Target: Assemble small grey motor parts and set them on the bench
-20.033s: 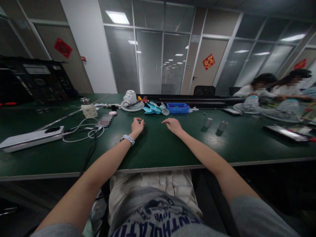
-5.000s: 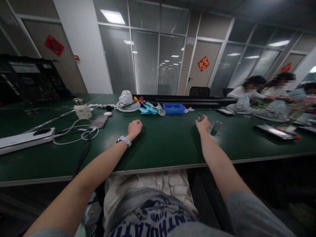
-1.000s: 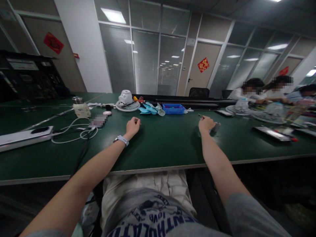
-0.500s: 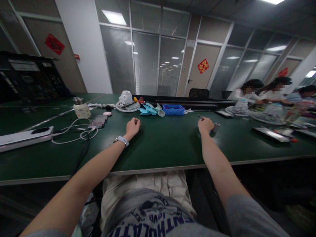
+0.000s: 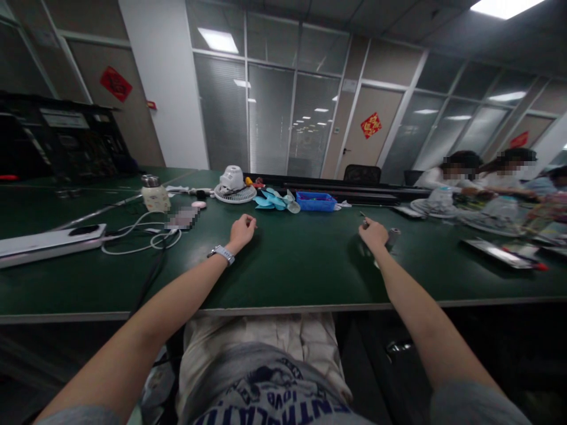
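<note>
"love" reads on the gray shirt, above larger, partly cut-off lettering. the right hand grips a metal cylinder, mostly hidden; a second cylinder stands just beside it. the left hand curls loosely, its contents impossible to tell. green tabletop stretches between both hands to its pale front edge.

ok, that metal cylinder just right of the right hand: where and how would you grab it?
I'd pinch the metal cylinder by opposite sides near its top, coming from above and the right. It appears to stand upright with its upper end exposed, while the right hand blocks the left approach and partly hides its lower body.
</note>
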Tool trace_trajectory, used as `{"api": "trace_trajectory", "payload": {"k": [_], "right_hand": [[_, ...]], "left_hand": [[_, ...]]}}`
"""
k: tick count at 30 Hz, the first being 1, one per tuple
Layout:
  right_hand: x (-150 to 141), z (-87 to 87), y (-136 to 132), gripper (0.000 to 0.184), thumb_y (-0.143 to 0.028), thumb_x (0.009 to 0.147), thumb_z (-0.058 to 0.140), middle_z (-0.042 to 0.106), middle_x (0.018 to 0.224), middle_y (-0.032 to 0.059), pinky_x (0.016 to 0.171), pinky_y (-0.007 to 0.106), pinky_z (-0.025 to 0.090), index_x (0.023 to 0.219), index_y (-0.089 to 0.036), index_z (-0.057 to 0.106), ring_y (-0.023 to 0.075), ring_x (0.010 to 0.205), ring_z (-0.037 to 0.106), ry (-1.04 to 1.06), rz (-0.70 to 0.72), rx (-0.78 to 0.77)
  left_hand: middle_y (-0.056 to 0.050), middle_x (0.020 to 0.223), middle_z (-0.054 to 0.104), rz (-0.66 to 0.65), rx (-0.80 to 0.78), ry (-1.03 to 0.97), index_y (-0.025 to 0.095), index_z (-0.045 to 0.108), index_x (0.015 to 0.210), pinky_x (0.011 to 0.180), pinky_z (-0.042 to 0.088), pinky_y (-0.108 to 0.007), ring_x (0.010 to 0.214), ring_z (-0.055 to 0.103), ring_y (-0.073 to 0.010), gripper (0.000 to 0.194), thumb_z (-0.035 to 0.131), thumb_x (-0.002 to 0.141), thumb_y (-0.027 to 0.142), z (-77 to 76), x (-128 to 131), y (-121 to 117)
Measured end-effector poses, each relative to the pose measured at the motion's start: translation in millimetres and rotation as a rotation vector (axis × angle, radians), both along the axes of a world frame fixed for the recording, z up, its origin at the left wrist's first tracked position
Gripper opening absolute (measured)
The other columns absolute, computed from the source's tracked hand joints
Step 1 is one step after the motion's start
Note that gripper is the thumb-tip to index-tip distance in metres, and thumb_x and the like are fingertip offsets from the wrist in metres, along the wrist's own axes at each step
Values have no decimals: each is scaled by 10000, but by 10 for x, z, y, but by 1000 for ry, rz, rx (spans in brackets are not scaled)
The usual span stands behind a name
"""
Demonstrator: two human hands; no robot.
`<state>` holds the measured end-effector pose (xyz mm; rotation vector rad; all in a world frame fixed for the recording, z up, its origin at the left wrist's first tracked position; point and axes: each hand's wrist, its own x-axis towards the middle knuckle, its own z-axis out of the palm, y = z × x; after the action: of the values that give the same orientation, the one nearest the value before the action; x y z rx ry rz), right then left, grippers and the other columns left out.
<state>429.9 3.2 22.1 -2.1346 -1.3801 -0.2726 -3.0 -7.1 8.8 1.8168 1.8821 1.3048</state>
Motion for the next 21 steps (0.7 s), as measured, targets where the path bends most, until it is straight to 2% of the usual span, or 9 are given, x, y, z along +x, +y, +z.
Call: {"api": "trace_trajectory", "payload": {"k": [4, 6, 9, 13, 18, 21], "right_hand": [[29, -120, -41, 791, -385, 835, 623, 365, 1502, 190, 1018, 383, 416, 1511, -146, 290, 301, 1313, 452, -21, 153, -58], [-1, -172, -49, 898, -407, 818, 644, 256, 1550, 205, 1038, 401, 403, 1540, -141, 181, 316, 1347, 406, 26, 154, -95], [-52, -227, -62, 912, -399, 827, 635, 217, 1560, 212, 1046, 420, 399, 1550, -167, 130, 325, 1351, 402, 80, 128, -119], [-77, -245, -71, 847, -399, 871, 587, 244, 1547, 208, 1048, 429, 387, 1551, -210, 119, 320, 1334, 425, 92, 126, -110], [-86, -198, -45, 727, -363, 912, 537, 526, 1320, 196, 957, 402, 433, 1529, -204, 188, 300, 1161, 569, 69, 60, -39], [-86, -177, -52, 644, -338, 922, 525, 600, 1193, 173, 909, 375, 440, 1493, -196, 264, 286, 1089, 600, 52, 26, -18]], "left_hand": [[-63, 895, 758, 15, -16, 2, 202, 623, 969, 747, 458, -294, 851, 683, -210, 197, 493, 901, 334, 23, -5, -31], [-63, 902, 758, 23, -25, -4, 203, 622, 973, 750, 460, -291, 849, 682, -207, 199, 491, 901, 334, 34, -6, -48], [-57, 896, 759, 29, -27, -9, 205, 622, 970, 757, 460, -287, 843, 680, -203, 198, 490, 898, 335, 39, -2, -64], [-54, 890, 758, 29, -32, -7, 207, 627, 969, 747, 458, -287, 831, 676, -204, 203, 496, 893, 342, 26, 2, -51], [-59, 907, 759, 17, -29, 16, 202, 621, 986, 756, 453, -286, 848, 676, -207, 215, 494, 897, 352, 35, 10, -41], [-60, 916, 760, 20, -38, 29, 199, 618, 997, 769, 454, -284, 862, 678, -206, 215, 494, 898, 345, 55, 25, -57]]}}
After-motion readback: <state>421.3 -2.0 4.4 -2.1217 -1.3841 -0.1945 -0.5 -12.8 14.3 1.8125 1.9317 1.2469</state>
